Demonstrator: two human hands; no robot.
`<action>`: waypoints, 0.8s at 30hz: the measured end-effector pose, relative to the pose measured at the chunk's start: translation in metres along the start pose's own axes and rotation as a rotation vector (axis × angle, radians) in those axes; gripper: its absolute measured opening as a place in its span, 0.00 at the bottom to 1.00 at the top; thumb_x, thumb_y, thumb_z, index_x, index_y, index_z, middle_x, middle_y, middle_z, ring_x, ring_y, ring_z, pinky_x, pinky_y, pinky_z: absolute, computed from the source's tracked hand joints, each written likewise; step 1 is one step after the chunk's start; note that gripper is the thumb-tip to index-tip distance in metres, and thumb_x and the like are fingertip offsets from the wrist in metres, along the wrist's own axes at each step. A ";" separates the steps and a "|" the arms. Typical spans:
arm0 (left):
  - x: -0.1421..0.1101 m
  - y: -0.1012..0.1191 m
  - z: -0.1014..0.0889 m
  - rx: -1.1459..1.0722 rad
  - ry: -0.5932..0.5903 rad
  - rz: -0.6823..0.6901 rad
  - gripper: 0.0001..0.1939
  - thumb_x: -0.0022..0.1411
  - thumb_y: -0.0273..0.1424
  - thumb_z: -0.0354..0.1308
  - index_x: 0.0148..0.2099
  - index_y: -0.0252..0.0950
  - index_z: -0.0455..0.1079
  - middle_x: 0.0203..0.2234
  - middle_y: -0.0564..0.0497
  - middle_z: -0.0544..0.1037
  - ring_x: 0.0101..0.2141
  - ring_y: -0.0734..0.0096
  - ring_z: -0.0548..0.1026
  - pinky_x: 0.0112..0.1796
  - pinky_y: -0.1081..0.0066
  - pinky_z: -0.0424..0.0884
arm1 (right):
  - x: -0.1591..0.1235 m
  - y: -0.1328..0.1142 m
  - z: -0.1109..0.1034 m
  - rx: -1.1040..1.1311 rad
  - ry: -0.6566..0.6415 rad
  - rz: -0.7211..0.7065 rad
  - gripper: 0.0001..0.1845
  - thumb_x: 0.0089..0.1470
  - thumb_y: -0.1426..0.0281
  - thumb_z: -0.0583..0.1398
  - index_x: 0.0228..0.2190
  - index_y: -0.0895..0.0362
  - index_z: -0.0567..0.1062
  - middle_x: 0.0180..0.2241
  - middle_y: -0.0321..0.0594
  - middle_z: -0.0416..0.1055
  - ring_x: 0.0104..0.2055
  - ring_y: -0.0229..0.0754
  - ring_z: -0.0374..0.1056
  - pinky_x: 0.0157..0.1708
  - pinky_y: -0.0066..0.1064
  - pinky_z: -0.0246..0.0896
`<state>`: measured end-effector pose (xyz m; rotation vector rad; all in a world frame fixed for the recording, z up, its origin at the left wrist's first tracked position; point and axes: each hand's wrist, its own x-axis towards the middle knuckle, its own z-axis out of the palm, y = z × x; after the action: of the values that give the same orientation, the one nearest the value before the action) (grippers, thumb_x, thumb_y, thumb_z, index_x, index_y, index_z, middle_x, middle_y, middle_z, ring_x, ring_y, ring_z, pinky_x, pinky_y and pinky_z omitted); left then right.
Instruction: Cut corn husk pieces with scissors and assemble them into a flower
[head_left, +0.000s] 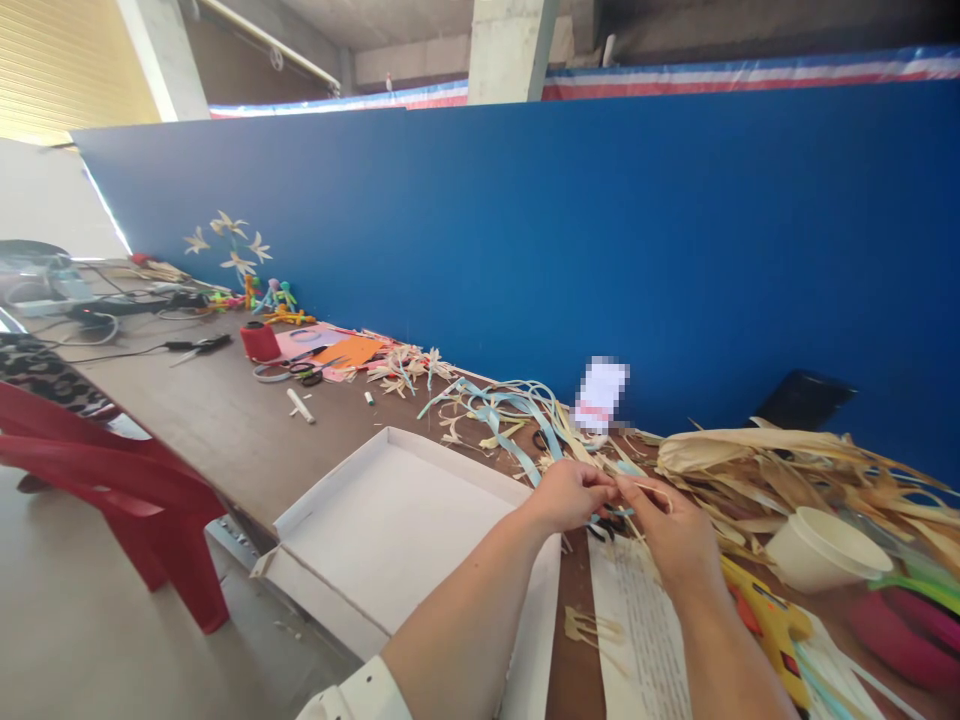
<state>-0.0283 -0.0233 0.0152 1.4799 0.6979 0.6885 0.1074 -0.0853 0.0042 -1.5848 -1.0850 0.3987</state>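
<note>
My left hand (571,496) and my right hand (675,525) meet fingertip to fingertip over the table. Both are closed in a pinch on a thin pale strip (654,488), part of which loops over the right fingers. Its exact material is too small to tell. Behind the hands lies a tangle of light blue ribbons (491,405) and pale strips. Under my wrists are an open white cardboard box (420,520) and a sheet with printed text (637,625). A few small pale pieces (589,628) rest between these two.
To the right are dried husks (724,455), a cream cup (814,550) and a yellow glue gun (780,625). Scissors (309,374), orange paper (352,350) and a red thread spool (259,341) lie far left. A blue partition (525,230) backs the table; a red chair (112,475) stands left.
</note>
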 end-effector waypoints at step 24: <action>0.002 -0.005 -0.001 -0.061 -0.122 -0.044 0.09 0.53 0.30 0.57 0.36 0.30 0.73 0.22 0.52 0.73 0.23 0.80 0.71 0.23 0.80 0.64 | 0.000 0.000 0.002 0.175 0.011 0.075 0.23 0.37 0.52 0.65 0.28 0.60 0.78 0.15 0.34 0.67 0.19 0.38 0.61 0.19 0.29 0.53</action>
<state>-0.0276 -0.0207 0.0106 1.4341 0.6088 0.5756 0.1055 -0.0841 0.0032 -1.4729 -0.9581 0.5210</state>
